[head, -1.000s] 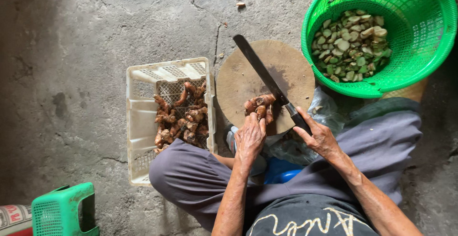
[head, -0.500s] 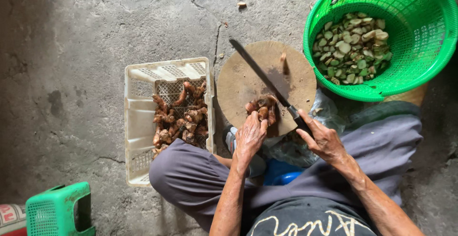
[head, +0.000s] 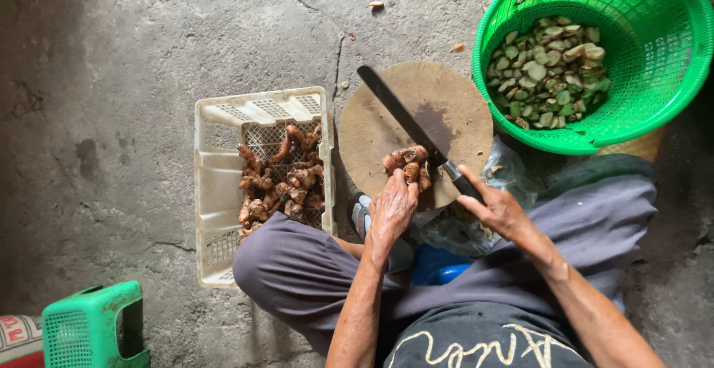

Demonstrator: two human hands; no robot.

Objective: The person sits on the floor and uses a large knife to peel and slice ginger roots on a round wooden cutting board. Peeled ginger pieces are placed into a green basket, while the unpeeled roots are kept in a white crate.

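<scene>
On chopping board (head: 416,119) | left hand (head: 393,208) pins root (head: 407,161) | right hand (head: 497,208) grips knife (head: 405,122)

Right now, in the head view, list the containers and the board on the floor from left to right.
Green stool → white plastic crate of brown roots → round wooden chopping board → green basket of cut slices.

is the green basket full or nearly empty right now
Nearly empty. The green basket holds only a shallow heap of pale cut slices on its bottom, with most of its mesh wall bare above them.
</scene>
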